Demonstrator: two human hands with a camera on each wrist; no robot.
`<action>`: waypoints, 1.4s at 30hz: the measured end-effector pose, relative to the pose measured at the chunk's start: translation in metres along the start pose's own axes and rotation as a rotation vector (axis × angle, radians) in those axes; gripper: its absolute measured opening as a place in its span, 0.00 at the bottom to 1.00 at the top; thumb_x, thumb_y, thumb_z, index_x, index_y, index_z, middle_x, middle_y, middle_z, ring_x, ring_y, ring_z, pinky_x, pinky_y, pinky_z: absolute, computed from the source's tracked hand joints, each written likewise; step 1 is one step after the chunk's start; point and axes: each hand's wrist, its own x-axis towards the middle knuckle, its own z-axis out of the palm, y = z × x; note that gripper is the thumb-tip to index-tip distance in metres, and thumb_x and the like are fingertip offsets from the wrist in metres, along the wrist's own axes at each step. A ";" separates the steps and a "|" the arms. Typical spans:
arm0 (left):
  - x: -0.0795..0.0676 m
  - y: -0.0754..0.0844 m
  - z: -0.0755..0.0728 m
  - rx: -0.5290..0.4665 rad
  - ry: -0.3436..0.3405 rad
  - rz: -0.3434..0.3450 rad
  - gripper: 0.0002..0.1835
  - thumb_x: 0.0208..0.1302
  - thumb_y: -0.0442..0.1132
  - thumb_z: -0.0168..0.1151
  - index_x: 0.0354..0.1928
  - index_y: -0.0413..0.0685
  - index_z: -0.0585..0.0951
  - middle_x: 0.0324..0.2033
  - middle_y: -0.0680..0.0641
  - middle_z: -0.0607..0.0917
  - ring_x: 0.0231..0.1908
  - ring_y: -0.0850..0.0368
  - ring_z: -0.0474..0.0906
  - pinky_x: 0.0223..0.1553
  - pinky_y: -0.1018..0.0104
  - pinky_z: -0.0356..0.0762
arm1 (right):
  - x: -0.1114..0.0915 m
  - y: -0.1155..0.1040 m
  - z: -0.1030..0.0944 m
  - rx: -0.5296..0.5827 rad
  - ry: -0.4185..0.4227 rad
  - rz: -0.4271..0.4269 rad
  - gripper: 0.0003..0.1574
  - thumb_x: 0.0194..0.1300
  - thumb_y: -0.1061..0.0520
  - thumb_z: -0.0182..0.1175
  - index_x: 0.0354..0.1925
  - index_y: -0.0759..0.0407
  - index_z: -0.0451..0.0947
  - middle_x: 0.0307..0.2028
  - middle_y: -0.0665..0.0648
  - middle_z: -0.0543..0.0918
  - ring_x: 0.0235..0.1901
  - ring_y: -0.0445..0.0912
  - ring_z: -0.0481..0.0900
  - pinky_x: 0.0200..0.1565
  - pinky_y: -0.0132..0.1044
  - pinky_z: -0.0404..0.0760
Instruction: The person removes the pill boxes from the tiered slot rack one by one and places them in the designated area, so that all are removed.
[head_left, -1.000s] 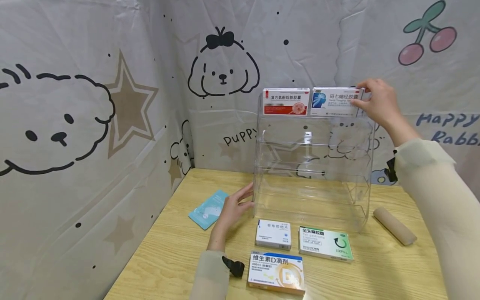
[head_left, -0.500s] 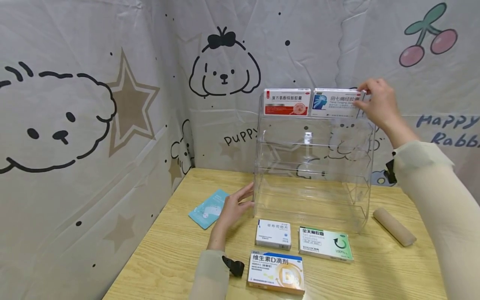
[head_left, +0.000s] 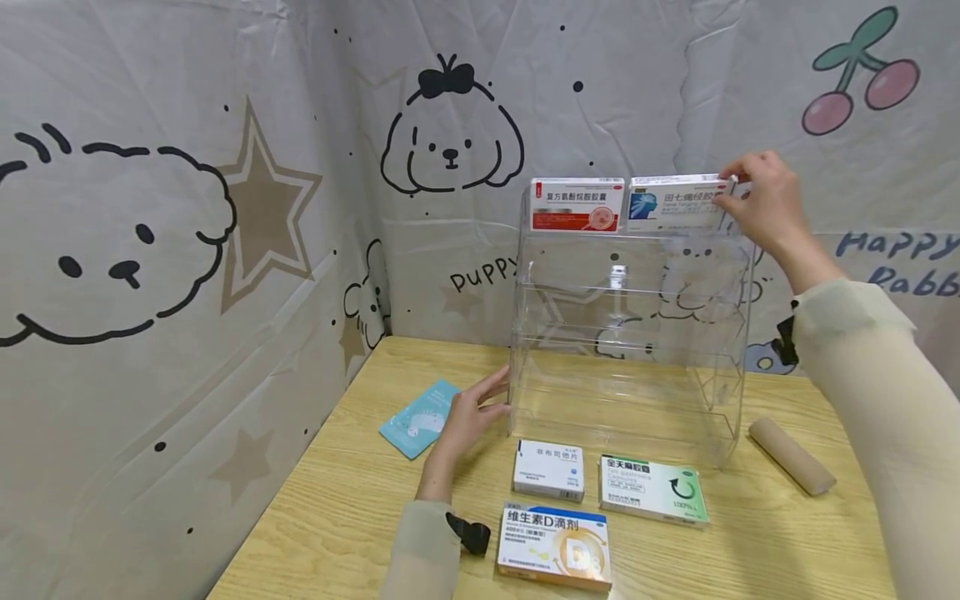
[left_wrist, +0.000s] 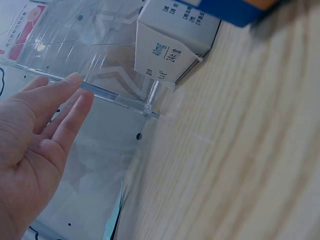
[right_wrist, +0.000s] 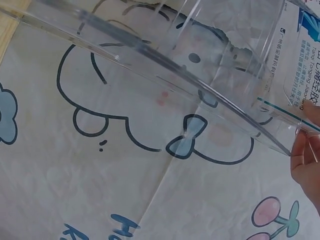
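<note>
A clear acrylic tiered rack [head_left: 622, 408] stands upright on the table. On its top tier, a white medicine box with a blue head picture [head_left: 675, 206] sits to the right of a red-and-white medicine box [head_left: 577, 206]. My right hand [head_left: 768, 200] pinches the right end of the blue-picture box between thumb and fingers; the right wrist view shows that box [right_wrist: 307, 65] at its edge, fingertips at the rack's corner. Low on the rack's left side, my left hand [head_left: 468, 417] rests with extended fingers; the left wrist view shows its fingertips along the clear side panel [left_wrist: 115, 97].
In front of the rack lie a small white box [head_left: 548, 469], a green-and-white box [head_left: 652, 490] and an orange-and-blue vitamin D box [head_left: 555, 546]. A teal sachet [head_left: 420, 419] is at the left, a brown cardboard-coloured roll [head_left: 791, 456] at the right. Printed cloth [head_left: 450, 250] hangs behind.
My right hand has shifted slightly right and up with the blue-picture box, whose top now shows more and whose right end sits a little higher. The left hand stays put.
</note>
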 end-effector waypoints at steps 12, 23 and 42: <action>0.000 0.002 0.002 0.002 -0.002 -0.007 0.35 0.63 0.27 0.62 0.71 0.49 0.67 0.69 0.42 0.72 0.65 0.43 0.73 0.59 0.64 0.83 | 0.002 -0.002 -0.012 0.005 0.072 -0.109 0.15 0.64 0.71 0.59 0.49 0.75 0.73 0.51 0.71 0.69 0.51 0.64 0.76 0.60 0.48 0.80; 0.000 0.003 0.002 -0.003 -0.001 -0.007 0.35 0.63 0.27 0.62 0.71 0.50 0.67 0.68 0.42 0.72 0.65 0.43 0.73 0.60 0.64 0.82 | 0.001 -0.007 -0.027 -0.043 0.088 -0.177 0.14 0.66 0.69 0.58 0.50 0.72 0.73 0.53 0.69 0.70 0.48 0.68 0.80 0.55 0.56 0.81; 0.000 0.003 0.000 0.001 -0.010 -0.019 0.35 0.63 0.25 0.61 0.72 0.45 0.66 0.69 0.40 0.71 0.66 0.43 0.72 0.61 0.61 0.82 | -0.016 -0.009 -0.041 -0.049 0.184 -0.234 0.13 0.66 0.67 0.60 0.48 0.72 0.75 0.50 0.68 0.70 0.53 0.59 0.73 0.55 0.07 0.67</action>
